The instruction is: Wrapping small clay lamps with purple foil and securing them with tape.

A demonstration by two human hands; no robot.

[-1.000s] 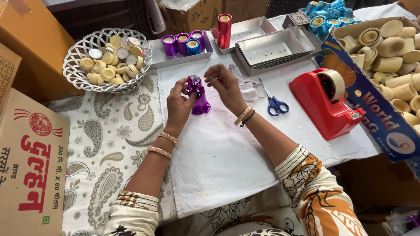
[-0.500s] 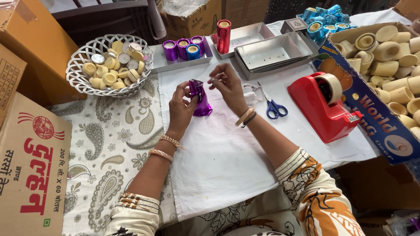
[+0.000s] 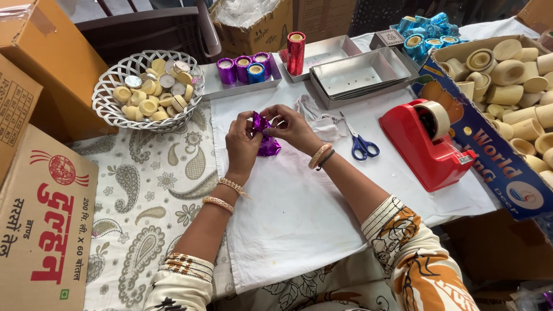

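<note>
Both hands meet over a white cloth (image 3: 299,224) on the table. My left hand (image 3: 242,141) grips a small object wrapped in shiny purple foil (image 3: 266,144) from the left. My right hand (image 3: 291,126) pinches the foil's top edge from the right. The object under the foil is hidden. A red tape dispenser (image 3: 426,144) with a roll of tape stands to the right, and blue-handled scissors (image 3: 360,144) lie between it and my right hand.
A white woven basket (image 3: 109,106) of small cream cups sits at the back left. Metal trays (image 3: 357,75) hold foil-wrapped cups in purple, blue and red. A box (image 3: 501,167) of bare cream cups stands at the right. Cardboard boxes (image 3: 46,224) crowd the left edge.
The hands stay in the same place over the cloth. The fingers have shifted a little on the purple foil, folding it at the top.
</note>
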